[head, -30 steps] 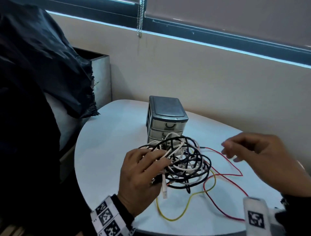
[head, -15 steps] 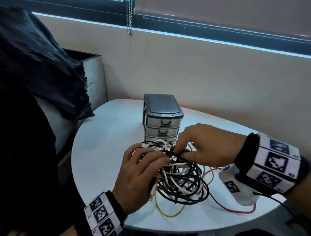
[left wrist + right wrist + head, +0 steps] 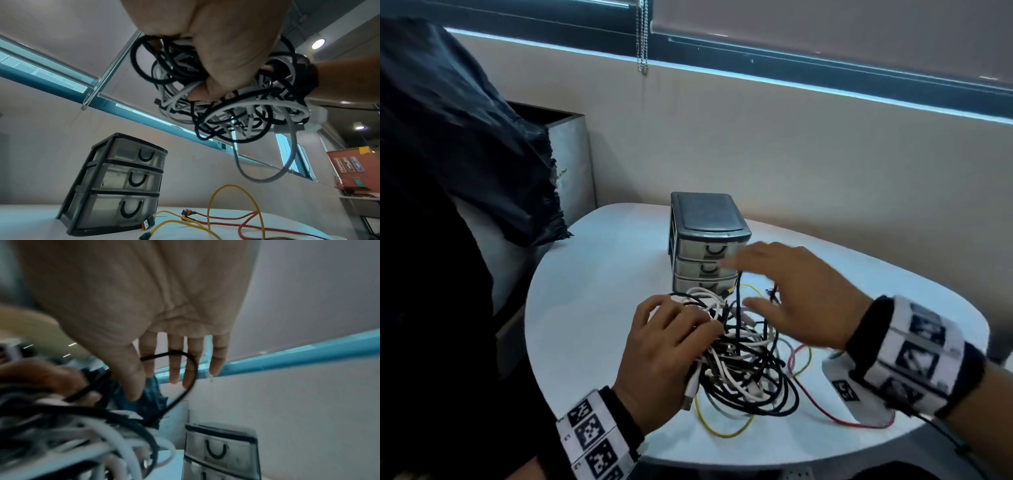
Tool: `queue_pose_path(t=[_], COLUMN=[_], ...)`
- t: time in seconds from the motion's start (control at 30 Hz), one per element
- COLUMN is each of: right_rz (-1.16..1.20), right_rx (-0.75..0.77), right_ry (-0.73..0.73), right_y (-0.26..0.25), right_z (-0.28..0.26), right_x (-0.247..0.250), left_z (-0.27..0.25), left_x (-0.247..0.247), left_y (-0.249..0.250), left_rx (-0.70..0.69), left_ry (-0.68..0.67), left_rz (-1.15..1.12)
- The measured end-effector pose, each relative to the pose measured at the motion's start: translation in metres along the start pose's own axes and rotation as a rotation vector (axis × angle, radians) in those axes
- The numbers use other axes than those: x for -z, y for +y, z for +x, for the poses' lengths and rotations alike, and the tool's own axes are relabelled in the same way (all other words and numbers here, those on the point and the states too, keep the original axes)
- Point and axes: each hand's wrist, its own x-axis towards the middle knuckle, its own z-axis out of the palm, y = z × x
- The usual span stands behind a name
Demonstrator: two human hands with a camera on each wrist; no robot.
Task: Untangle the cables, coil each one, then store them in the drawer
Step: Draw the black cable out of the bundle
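Left hand point(image 3: 667, 356): fingers curled into the tangle point(image 3: 743, 363), gripping a bunch of black and white cables; the left wrist view shows that bunch raised clear of the table point(image 3: 592, 308).
Right hand point(image 3: 798, 291): fingers straight and spread, grasping nothing, blurred; a black loop point(image 3: 186, 369) crosses in front of the fingers.
Yellow cable point(image 3: 232, 209): loose on the table, under the tangle.
Red cable point(image 3: 242, 222): loose on the table beside the yellow one.
Drawers point(image 3: 705, 253): three-tier unit, all closed, standing just behind the tangle.
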Motion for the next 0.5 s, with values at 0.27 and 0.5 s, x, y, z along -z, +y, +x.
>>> queue_pose_path(t=[0.27, 0.5], right_rz=[-0.519, -0.030], right_rx=[0.265, -0.641], right_ry=[-0.051, -0.150], right_y=[0.001, 0.077], right_z=[-0.004, -0.002], right_x=[-0.004, 0.001], left_z=[-0.013, -0.005], left_x=[-0.001, 0.005], left_y=[-0.003, -0.014], left_rx=[-0.009, 0.014], left_ry=[-0.033, 0.017], left_rz=[-0.001, 0.044])
